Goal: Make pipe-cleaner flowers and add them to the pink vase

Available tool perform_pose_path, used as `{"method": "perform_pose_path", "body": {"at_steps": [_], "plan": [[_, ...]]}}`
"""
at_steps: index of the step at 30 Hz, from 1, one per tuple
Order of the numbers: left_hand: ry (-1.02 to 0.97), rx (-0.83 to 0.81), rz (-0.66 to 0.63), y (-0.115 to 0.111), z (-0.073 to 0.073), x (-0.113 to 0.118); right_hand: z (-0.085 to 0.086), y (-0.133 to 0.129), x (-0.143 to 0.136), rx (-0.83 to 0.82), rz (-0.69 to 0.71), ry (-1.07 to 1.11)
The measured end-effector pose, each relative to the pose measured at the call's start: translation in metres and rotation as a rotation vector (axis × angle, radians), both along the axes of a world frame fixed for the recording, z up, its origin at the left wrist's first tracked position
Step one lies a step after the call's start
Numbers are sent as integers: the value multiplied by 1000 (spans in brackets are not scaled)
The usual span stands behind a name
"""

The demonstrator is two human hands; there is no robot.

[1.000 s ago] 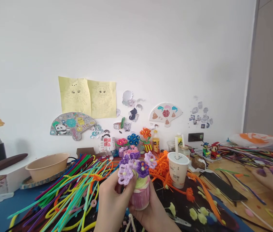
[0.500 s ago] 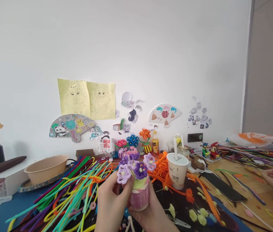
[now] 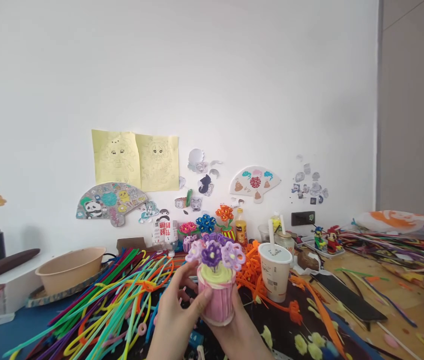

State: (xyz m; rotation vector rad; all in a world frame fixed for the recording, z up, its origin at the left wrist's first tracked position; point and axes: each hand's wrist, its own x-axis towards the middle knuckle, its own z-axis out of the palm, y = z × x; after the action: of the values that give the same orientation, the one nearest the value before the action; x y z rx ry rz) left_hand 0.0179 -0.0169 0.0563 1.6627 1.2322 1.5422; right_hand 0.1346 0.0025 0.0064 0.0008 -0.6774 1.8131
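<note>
2 hands on flwr pot

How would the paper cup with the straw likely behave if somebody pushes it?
The paper cup may tip if pushed near its top, being tall and narrower at the base. Its paper side might dent under a hard squeeze. The lid hides the contents, so weight is uncertain.
</note>
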Motion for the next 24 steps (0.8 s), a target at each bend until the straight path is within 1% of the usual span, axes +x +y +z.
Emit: {"method": "perform_pose_path", "body": {"at_steps": [3, 4, 6, 8, 10, 12, 13, 16, 19, 22, 24], "plan": [[-29, 21, -45, -2, 7, -7, 3, -3, -1, 116, -76, -82], [-5, 43, -17, -3, 9, -8, 4, -4, -2, 131, -123, -106], [93, 136, 144, -7, 9, -11, 4, -2, -2, 138, -235, -157], [232, 295, 300, -12, 9, -10, 1, 1, -3, 141, -344, -208], [367, 452, 354, -16, 8, -6, -1, 4, -4, 164, -412, -238], [466, 545, 371, -19, 7, 0, -3, 6, -6, 189, -441, -236], [492, 567, 402, -20, 7, 3, -4, 6, -7, 198, -448, -232], [521, 582, 517, -21, 6, 12, -3, 3, -12, 208, -480, -213], [544, 638, 582, -22, 4, 13, 0, -1, -17, 221, -488, -203], [548, 736, 571, -23, 2, 10, 1, -3, -19, 215, -483, -228], [537, 751, 531, -23, 3, 8, 0, -2, -19, 198, -496, -245]]}}
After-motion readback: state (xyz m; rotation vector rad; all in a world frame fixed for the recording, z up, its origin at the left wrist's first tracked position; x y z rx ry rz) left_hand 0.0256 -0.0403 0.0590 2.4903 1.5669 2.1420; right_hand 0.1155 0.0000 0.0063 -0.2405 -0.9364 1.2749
